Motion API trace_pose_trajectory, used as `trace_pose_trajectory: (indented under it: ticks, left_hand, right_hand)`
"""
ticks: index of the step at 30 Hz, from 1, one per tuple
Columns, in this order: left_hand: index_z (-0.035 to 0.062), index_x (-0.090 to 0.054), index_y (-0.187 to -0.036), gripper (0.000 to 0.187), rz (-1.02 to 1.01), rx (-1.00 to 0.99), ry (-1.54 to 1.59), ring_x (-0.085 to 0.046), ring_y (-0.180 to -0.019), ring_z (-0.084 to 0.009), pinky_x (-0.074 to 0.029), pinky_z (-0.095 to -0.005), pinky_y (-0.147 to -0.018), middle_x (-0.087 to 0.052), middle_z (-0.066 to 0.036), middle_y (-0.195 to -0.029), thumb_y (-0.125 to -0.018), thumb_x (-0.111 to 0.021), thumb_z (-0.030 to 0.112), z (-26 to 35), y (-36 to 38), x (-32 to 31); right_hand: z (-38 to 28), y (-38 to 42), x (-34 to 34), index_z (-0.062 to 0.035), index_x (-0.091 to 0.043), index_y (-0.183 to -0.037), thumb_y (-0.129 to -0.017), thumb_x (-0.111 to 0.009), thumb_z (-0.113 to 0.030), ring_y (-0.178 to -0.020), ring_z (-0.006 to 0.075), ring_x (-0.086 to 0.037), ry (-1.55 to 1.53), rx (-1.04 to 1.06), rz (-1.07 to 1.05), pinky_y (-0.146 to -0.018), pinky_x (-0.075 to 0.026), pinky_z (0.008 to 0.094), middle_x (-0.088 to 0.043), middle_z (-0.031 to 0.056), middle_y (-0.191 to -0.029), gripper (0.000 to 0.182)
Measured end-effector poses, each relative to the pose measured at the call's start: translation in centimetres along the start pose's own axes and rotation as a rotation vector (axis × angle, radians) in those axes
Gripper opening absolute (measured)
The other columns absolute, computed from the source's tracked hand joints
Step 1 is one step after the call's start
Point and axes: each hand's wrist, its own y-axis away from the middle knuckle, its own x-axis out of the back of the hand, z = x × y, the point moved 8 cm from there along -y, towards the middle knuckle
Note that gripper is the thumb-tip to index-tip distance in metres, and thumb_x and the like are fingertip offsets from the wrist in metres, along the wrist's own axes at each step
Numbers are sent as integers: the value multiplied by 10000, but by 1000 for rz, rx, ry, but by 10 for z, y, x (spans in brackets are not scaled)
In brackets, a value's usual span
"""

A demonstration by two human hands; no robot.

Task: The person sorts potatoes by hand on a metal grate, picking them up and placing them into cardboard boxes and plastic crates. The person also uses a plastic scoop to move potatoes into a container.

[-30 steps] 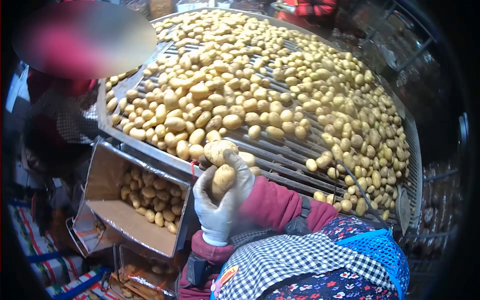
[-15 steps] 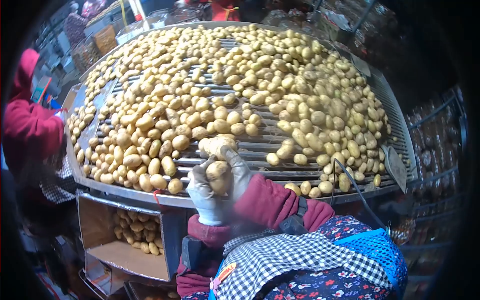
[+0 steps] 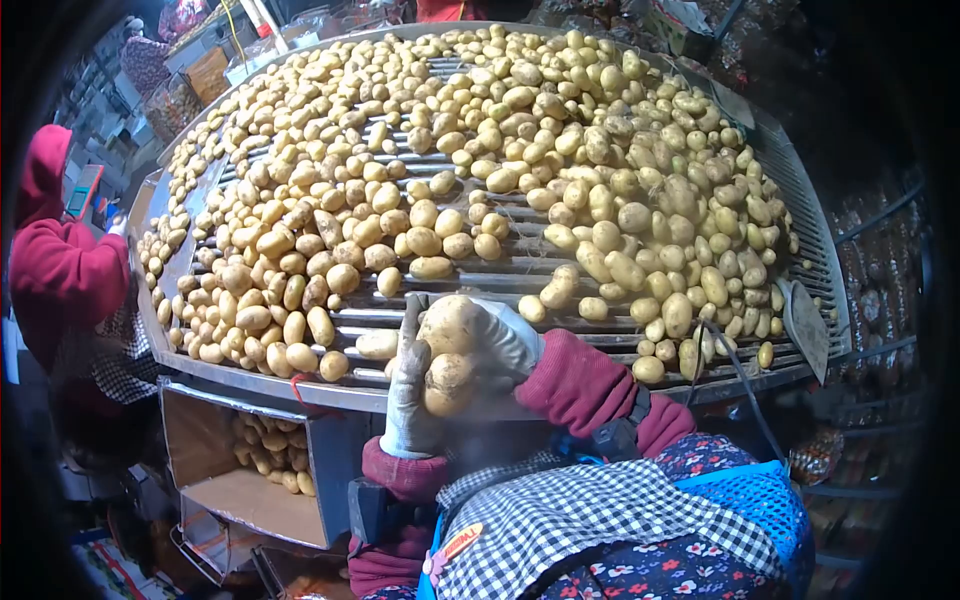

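Potatoes (image 3: 640, 215) lie spread over a slatted metal table (image 3: 500, 290). Above its near edge, my gloved left hand (image 3: 407, 385) is curled along the left side of two large potatoes. The lower potato (image 3: 449, 385) rests against its fingers. My gloved right hand (image 3: 506, 338) comes in from the right, its fingers round the upper potato (image 3: 450, 325). The two potatoes touch, one beyond the other. A smaller potato (image 3: 377, 344) lies on the slats just left of my left hand.
Below the table's near edge, a cardboard box (image 3: 255, 500) holds potatoes. A person in a red hooded top (image 3: 70, 270) stands at the left. A flat plate (image 3: 805, 330) and a bent dark rod (image 3: 745, 380) are at the right.
Both hands have shifted slightly, the right hand moving rightward and gripping the upper potato. The two potatoes now sit closer together in line. The view has shifted a little.
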Motion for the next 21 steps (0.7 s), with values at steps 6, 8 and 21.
trace_pose_trajectory:
  ticks: [6,8,21]
  left_hand:
    - [115,-313,-1545,688,27,-94,-118,-668,-940,-196,-594,-313,-672,-544,-121,-1366,-969,-578,380,1,-2,-4]
    - [107,-335,-1533,658,74,-161,-122,-660,-987,-204,-599,-315,-695,-543,-124,-1363,-974,-573,359,9,-6,-5]
    - [-9,-448,-1444,598,460,-574,169,-620,-1125,-216,-528,-330,-943,-605,-122,-1292,-970,-654,294,71,132,90]
  right_hand:
    - [-25,1,-1,24,-503,-1399,-957,-506,-647,-1257,217,-529,331,-4,11,-1064,-423,356,-590,129,-1322,804]
    - [-49,4,-12,14,-526,-1359,-961,-535,-614,-1202,210,-565,375,120,104,-1034,-448,342,-609,119,-1284,744]
    - [3,17,-149,37,-695,-1084,-973,-603,-233,-1053,278,-667,632,44,-345,-923,-523,388,-700,183,-1069,306]
